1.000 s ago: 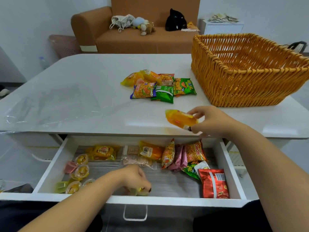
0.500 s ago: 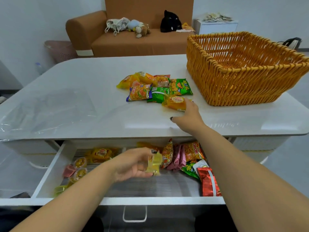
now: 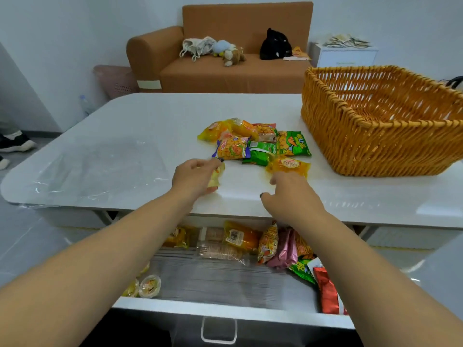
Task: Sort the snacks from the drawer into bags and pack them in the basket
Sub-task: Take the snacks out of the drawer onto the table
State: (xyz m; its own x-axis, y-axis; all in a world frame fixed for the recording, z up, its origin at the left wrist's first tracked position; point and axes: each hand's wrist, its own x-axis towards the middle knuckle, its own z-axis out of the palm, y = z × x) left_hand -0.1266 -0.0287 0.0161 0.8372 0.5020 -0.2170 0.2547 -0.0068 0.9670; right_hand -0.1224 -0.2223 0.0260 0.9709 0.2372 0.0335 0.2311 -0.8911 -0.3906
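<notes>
A small pale-yellow jelly cup (image 3: 216, 175) is held in the curled fingers of the left hand (image 3: 194, 177) just above the bench (image 3: 125, 136), at the near edge of the snack pile (image 3: 253, 144); the cup is partly hidden by the fingers, so its exact shape is hard to make out. The right hand (image 3: 292, 196) is loosely spread with nothing in it, its fingertips close by the orange-yellow packet (image 3: 288, 166) that lies flat on the bench at the pile's near side. The wicker basket (image 3: 375, 136) stands to the right of the pile, and no snack can be seen in it. More packets, wrapped biscuits and jelly cups remain in the open drawer (image 3: 225, 279) below. These snacks are judged to be light. The foil packets are likely puffed with air, glossy and slippery, with contents that could be crushed, so they are best taken by a crimped end seam or lightly across the flat faces. The jelly cups are probably stiffer but thin-walled, with a peel-off lid, and are best held round the rim or sides, not pressed on top.
</notes>
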